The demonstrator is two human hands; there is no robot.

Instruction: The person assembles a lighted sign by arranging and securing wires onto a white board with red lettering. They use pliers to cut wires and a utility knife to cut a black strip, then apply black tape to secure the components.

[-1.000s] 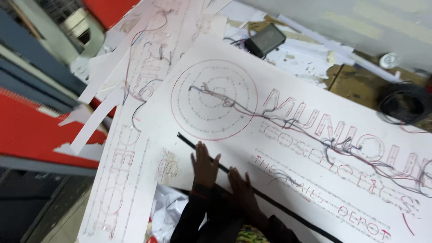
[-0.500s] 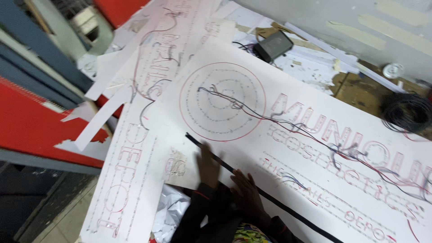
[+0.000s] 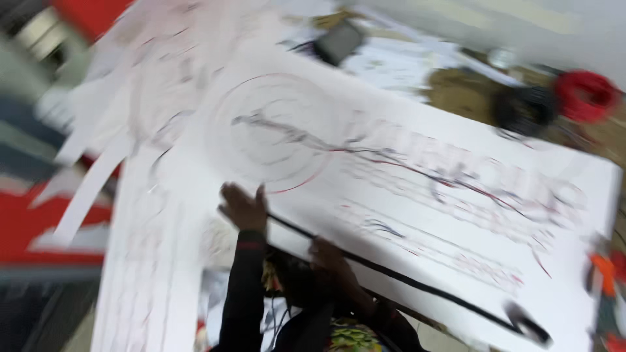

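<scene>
Large white sign panel [image 3: 404,195] lying flat across cluttered bench [image 3: 456,91], circle outline and thin red and dark wiring on top, black cable [image 3: 404,281] along its near edge. Left hand [image 3: 244,207] flat on panel's near-left part, fingers spread, likely steadying it; right hand [image 3: 329,255] resting at near edge by the cable, grip not discernible through blur. Beyond: dark wire coil [image 3: 525,107], red coil [image 3: 585,94], second white panel [image 3: 147,261] at left.

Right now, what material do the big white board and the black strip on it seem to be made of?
The white board looks like rigid plastic or foam sheet, matte: it keeps a flat, straight edge. The black strip looks like flexible rubber or plastic cable, slightly glossy; blur leaves this open. The left hand and right hand rest at the board's near edge.
</scene>
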